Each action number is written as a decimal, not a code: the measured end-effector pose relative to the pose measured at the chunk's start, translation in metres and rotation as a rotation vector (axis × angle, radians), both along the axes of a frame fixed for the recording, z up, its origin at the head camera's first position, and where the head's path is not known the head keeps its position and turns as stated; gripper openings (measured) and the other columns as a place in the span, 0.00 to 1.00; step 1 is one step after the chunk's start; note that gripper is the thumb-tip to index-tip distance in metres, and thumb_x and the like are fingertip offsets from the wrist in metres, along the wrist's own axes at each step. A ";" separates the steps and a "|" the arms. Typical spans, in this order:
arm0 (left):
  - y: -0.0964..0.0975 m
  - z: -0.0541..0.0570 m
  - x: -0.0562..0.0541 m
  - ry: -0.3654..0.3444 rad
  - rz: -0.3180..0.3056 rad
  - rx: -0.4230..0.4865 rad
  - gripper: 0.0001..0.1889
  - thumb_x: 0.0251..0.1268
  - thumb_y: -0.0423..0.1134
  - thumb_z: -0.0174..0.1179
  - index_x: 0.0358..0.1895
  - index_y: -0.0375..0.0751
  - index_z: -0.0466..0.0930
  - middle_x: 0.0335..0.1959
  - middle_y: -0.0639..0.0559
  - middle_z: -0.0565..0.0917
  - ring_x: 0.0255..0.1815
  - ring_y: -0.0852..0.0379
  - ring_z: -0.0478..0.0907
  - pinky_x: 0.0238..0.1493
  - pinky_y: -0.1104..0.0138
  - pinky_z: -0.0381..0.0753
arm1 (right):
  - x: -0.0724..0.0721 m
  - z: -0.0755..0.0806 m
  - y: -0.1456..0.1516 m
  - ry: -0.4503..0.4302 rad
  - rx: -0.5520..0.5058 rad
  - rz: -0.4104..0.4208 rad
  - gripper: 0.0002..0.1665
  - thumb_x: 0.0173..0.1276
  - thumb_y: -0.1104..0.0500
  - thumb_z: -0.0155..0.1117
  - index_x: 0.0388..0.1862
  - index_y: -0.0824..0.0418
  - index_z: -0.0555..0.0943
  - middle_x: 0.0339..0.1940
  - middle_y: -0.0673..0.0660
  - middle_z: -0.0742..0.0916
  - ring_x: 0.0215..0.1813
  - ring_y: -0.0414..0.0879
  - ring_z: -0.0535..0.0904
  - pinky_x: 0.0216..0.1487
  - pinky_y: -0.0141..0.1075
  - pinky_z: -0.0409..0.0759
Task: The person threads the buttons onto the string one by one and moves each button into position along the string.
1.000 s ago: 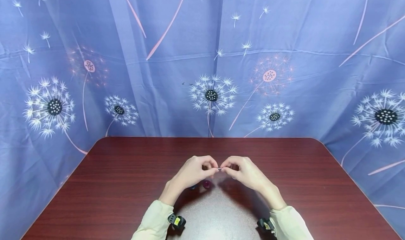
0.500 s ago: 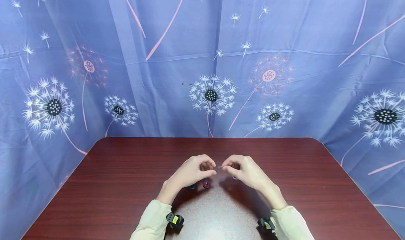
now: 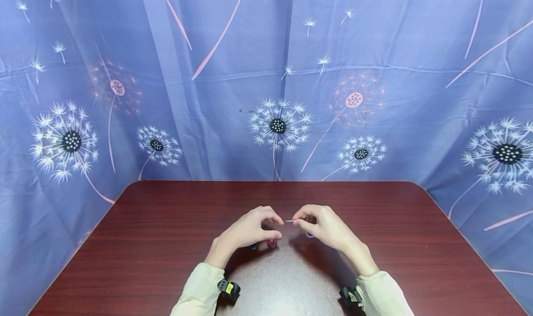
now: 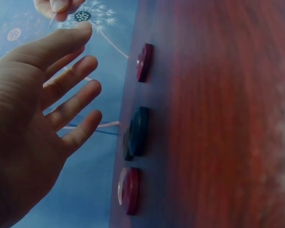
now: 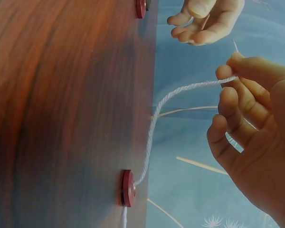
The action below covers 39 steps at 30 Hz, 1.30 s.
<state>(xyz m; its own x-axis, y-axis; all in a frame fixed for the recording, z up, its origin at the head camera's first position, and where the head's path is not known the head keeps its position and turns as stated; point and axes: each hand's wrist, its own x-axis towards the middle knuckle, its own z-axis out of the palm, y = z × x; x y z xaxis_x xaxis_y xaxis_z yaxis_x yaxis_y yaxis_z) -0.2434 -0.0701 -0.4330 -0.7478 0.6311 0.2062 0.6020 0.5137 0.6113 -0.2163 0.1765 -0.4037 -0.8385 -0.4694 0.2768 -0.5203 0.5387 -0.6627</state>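
Observation:
My right hand (image 3: 325, 226) pinches a thin white cord (image 5: 180, 89) between thumb and index finger, and a short end pokes out past the fingertips. The cord curves down to a dark red button (image 5: 128, 188) at the tabletop and passes through it, with more cord on its other side. My left hand (image 3: 250, 229) holds nothing; its thumb and fingers are spread apart just left of the cord's end. Beneath it stand a red button (image 4: 144, 62), a blue button (image 4: 140, 131) against a dark button (image 4: 127, 145), and another red button (image 4: 131, 191).
The dark red wooden table (image 3: 166, 242) reaches back to a blue dandelion-print curtain (image 3: 216, 121), which also hangs at both sides. A black wrist camera (image 3: 230, 290) sits at the left cuff, and another wrist camera (image 3: 350, 295) at the right.
My left hand has let go of the cord's end; its thumb has dropped away from the fingers and it has drawn slightly left. My right hand keeps its pinch, shifted slightly right.

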 end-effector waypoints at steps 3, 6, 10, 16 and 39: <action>-0.001 -0.002 -0.001 0.024 -0.005 -0.015 0.14 0.60 0.46 0.69 0.48 0.49 0.86 0.44 0.59 0.82 0.52 0.63 0.75 0.57 0.66 0.74 | 0.000 0.000 0.000 -0.003 0.001 0.004 0.06 0.69 0.58 0.66 0.41 0.57 0.86 0.29 0.53 0.87 0.22 0.42 0.81 0.28 0.30 0.78; -0.002 -0.003 -0.001 0.032 -0.006 -0.026 0.15 0.60 0.47 0.69 0.49 0.49 0.86 0.45 0.59 0.82 0.53 0.63 0.74 0.59 0.66 0.73 | 0.000 0.001 0.001 -0.004 0.005 0.004 0.06 0.69 0.58 0.66 0.42 0.57 0.86 0.29 0.53 0.88 0.22 0.42 0.81 0.27 0.30 0.78; -0.002 -0.004 -0.002 0.036 -0.004 -0.042 0.16 0.58 0.47 0.70 0.49 0.49 0.86 0.45 0.59 0.82 0.53 0.63 0.74 0.59 0.66 0.73 | 0.000 0.001 0.001 -0.013 0.017 -0.004 0.06 0.69 0.58 0.66 0.42 0.54 0.86 0.30 0.54 0.88 0.22 0.42 0.81 0.27 0.30 0.77; -0.003 -0.004 -0.001 -0.007 0.003 -0.074 0.17 0.55 0.47 0.72 0.49 0.50 0.86 0.45 0.63 0.81 0.52 0.62 0.74 0.58 0.65 0.73 | 0.000 0.001 0.002 -0.043 0.025 -0.002 0.06 0.70 0.57 0.65 0.43 0.54 0.87 0.30 0.54 0.89 0.22 0.44 0.82 0.27 0.31 0.78; -0.008 -0.013 -0.004 -0.070 -0.019 -0.142 0.18 0.51 0.47 0.75 0.47 0.52 0.87 0.57 0.57 0.79 0.60 0.58 0.76 0.64 0.64 0.72 | 0.001 0.002 0.003 -0.086 0.026 0.004 0.07 0.70 0.57 0.65 0.43 0.56 0.86 0.30 0.55 0.88 0.24 0.47 0.83 0.27 0.32 0.80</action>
<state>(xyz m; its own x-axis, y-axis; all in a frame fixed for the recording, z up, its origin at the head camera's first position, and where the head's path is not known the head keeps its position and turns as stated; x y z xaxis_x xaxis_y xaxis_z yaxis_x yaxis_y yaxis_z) -0.2470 -0.0782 -0.4455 -0.7448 0.6644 0.0616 0.5711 0.5869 0.5739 -0.2156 0.1797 -0.4022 -0.8566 -0.4794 0.1909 -0.4642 0.5544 -0.6908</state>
